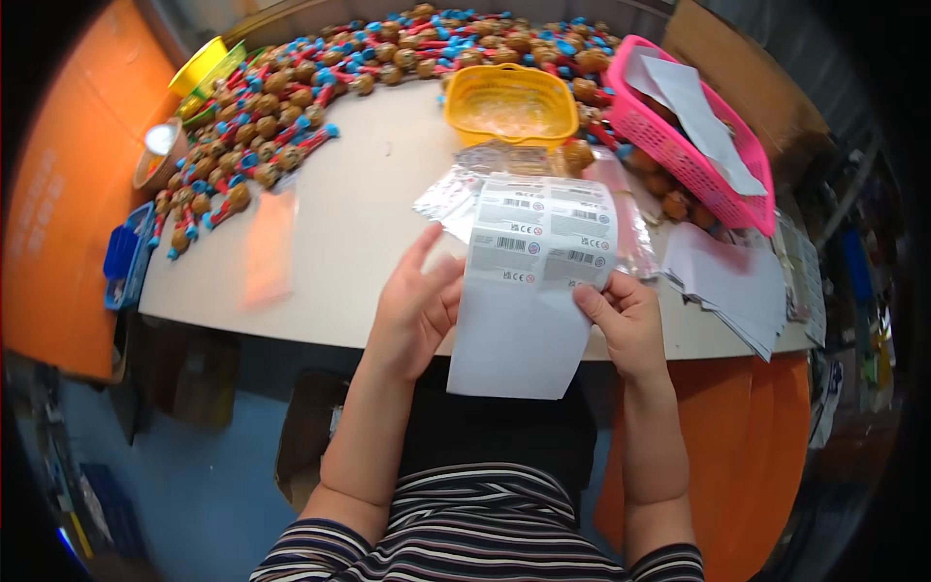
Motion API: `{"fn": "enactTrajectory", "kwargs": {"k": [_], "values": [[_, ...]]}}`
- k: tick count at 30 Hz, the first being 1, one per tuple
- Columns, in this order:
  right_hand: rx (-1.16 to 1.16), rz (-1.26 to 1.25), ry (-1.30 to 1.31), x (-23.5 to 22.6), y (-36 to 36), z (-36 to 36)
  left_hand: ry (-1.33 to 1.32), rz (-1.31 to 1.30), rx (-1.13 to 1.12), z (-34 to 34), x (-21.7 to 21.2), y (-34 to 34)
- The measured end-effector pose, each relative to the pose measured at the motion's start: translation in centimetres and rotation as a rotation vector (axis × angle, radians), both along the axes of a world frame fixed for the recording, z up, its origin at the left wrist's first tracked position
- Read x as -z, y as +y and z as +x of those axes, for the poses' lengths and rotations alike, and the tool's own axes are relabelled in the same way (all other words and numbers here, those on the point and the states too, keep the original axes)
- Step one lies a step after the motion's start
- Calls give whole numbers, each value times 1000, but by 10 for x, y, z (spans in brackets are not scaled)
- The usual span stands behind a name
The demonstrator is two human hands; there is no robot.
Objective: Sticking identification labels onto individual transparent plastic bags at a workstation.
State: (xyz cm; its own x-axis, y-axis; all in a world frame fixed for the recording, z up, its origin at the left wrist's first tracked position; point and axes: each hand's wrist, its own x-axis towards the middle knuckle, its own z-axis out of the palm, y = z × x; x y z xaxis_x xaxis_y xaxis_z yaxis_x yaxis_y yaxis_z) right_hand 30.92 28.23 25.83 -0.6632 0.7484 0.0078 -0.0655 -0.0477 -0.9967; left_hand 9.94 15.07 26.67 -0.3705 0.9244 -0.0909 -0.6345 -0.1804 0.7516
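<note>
- The label sheet (531,306) is held above the near edge of the counter (364,194), probably for viewing.
- The sheet's right edge is pinched by the right hand (632,322), apparently for steadiness.
- Left of the sheet, the left hand (407,315) is held spread; contact cannot be told.
- Beyond the sheet, a yellow basket (509,83) is placed, perhaps for easy reach.

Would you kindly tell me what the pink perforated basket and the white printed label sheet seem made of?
Pink perforated basket: probably moulded plastic, slightly glossy, given its uniform colour and regular holes.
White printed label sheet: apparently smooth paper, possibly coated, thin and gently curving.
</note>
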Motion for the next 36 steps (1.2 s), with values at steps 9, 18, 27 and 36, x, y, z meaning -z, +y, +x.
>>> {"fn": "enactTrajectory", "kwargs": {"k": [9,18,27,36], "values": [[-90,174,-190,0,-28,-88,293,-194,-347,-22,25,-52],[-205,1108,-7,3,-49,-148,338,-297,-343,-44,41,-63],[-328,1018,-66,7,-49,-166,627,-341,-159,-54,38,-75],[-492,979,-120,-8,-46,-179,716,-381,-111,-66,43,-80]]}}
